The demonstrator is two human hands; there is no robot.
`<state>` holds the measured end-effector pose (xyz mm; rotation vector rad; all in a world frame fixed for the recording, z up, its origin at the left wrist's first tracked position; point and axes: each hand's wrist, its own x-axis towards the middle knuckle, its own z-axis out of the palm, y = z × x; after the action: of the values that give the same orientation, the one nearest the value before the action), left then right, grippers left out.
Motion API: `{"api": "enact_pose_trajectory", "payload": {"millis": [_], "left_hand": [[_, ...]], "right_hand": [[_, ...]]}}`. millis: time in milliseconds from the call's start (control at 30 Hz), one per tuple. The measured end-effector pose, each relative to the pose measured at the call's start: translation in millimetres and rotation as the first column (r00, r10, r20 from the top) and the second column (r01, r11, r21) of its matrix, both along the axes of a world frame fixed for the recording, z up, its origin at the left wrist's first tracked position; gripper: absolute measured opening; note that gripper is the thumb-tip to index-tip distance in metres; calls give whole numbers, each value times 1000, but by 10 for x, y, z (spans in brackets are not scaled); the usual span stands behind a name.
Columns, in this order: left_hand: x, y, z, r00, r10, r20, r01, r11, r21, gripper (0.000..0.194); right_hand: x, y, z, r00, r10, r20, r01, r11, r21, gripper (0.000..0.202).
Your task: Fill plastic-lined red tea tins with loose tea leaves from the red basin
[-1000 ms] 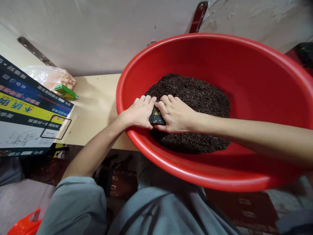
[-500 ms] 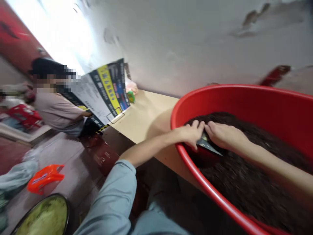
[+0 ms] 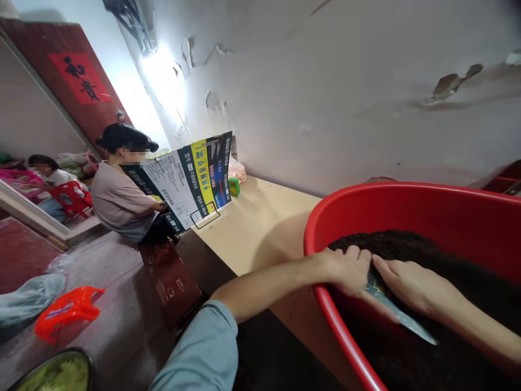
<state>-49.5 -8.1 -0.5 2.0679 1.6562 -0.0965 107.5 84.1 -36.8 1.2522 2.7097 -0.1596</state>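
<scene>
A big red tub (image 3: 407,193) holds dark, loose material (image 3: 374,239) that looks like soil or tea leaves. Inside its near left part, my left hand (image 3: 345,270) grips one side of a flat, shiny dark plastic packet (image 3: 394,307). My right hand (image 3: 415,279) is at the packet's other side, fingers bent and pressed against it close to the left fingertips. The packet slants down to the right, and its top edge is hidden under my fingers. What it contains does not show.
The tub stands on a pale tabletop (image 3: 252,228). A printed cardboard panel (image 3: 191,182) stands on it, with a small green box (image 3: 234,186) beside. Beyond sits a person (image 3: 122,190). An orange plastic stool (image 3: 69,312) and a round basin (image 3: 57,374) are on the floor.
The view has shifted, so the tub and hands appear lower and farther right. Both hands stay on the packet, which now shows more of its length between them.
</scene>
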Motion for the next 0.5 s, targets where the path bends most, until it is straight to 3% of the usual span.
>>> {"api": "enact_pose_trajectory", "payload": {"millis": [67, 100, 233, 267, 333, 433, 500], "left_hand": [[30, -29, 41, 998, 44, -52, -45, 999, -15, 89], [43, -43, 71, 997, 47, -54, -49, 998, -34, 88], [66, -85, 163, 995, 50, -81, -52, 998, -24, 90], [64, -93, 163, 995, 37, -93, -37, 999, 6, 93], [55, -111, 132, 992, -4, -125, 11, 998, 55, 98], [34, -136, 48, 986, -73, -148, 90, 990, 113, 101], [20, -140, -1, 987, -89, -136, 109, 983, 147, 108]], "right_hand": [[16, 40, -27, 999, -27, -28, 24, 995, -97, 53], [28, 60, -30, 991, -53, -120, 37, 990, -133, 52], [76, 16, 31, 842, -210, -498, 122, 971, -205, 50], [80, -43, 55, 842, -186, -507, 126, 981, -151, 51], [76, -203, 83, 911, -24, -412, 63, 995, 80, 53], [62, -440, 46, 973, 174, -150, -100, 910, 403, 52], [66, -528, -9, 978, 206, -37, -164, 867, 470, 49]]}}
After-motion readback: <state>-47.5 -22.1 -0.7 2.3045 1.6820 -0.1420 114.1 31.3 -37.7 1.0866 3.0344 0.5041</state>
